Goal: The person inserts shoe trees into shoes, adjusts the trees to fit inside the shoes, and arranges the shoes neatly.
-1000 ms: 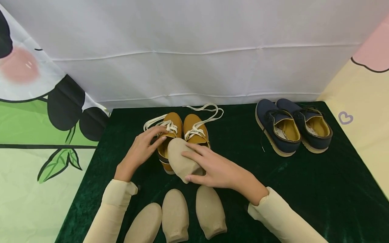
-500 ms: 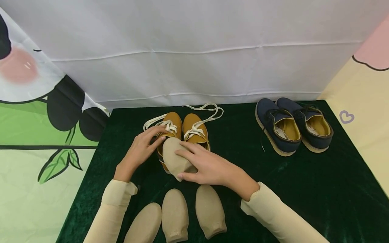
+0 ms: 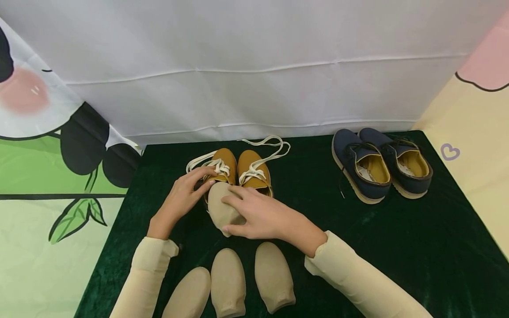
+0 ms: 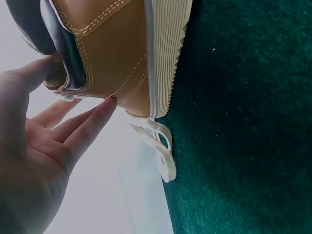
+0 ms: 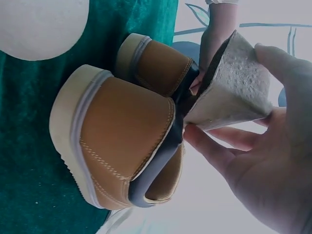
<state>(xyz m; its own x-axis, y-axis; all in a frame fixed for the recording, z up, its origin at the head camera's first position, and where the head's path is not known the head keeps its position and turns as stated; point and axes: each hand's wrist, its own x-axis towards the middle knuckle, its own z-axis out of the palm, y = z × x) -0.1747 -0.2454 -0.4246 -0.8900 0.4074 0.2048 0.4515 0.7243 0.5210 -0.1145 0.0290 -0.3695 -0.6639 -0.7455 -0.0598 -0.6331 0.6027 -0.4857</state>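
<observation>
A pair of tan shoes (image 3: 248,160) with loose white laces stands at the back left of the table. My left hand (image 3: 179,198) holds the left tan shoe (image 4: 114,53) at its opening, thumb by the tongue and fingers along the upper, as the left wrist view shows. A beige moulded shoe insert (image 3: 220,205) is gripped between thumb and fingers of my right hand (image 3: 264,216). It is tilted over the left shoe's opening, rounded end forward; in the right wrist view its hollow-looking heel end (image 5: 239,83) is above the opening. The insert hides much of that opening.
Near the front lie three more beige inserts: a left one (image 3: 188,291), a middle one (image 3: 228,280) and a right one (image 3: 274,277). Navy shoes (image 3: 367,163) stand at the back right. Dark green cloth (image 3: 397,247) covers the table; a white curtain (image 3: 254,97) hangs behind.
My right hand has moved left with the insert, bringing it closer to my left hand and over the left tan shoe's opening. The left hand has stayed on that shoe.
</observation>
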